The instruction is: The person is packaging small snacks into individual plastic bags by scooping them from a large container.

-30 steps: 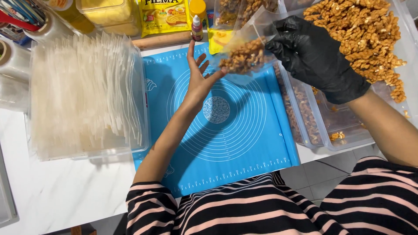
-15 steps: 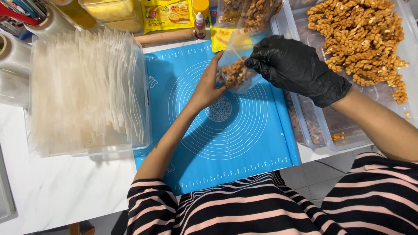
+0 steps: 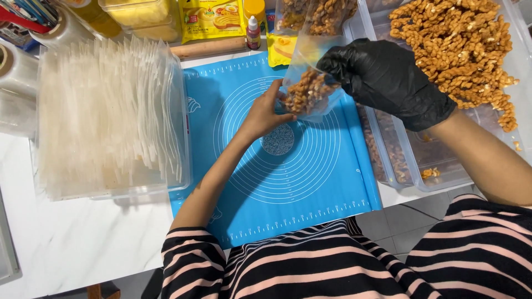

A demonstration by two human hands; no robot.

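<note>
A clear plastic bag partly filled with brown twisted snacks hangs above a blue silicone mat. My bare left hand cups the bag's lower left side. My right hand, in a black glove, grips the bag's upper right edge. To the right, a clear bin holds a heap of the same twisted snacks.
A clear box of stacked empty plastic bags stands left of the mat. Tape rolls sit at the far left. Yellow packets, a small dropper bottle and a wooden rolling pin line the back. Another clear bin borders the mat's right side.
Both hands have brought the bag down and closer to me over the mat. My left hand went from open fingers beside the bag to cupping its underside.
</note>
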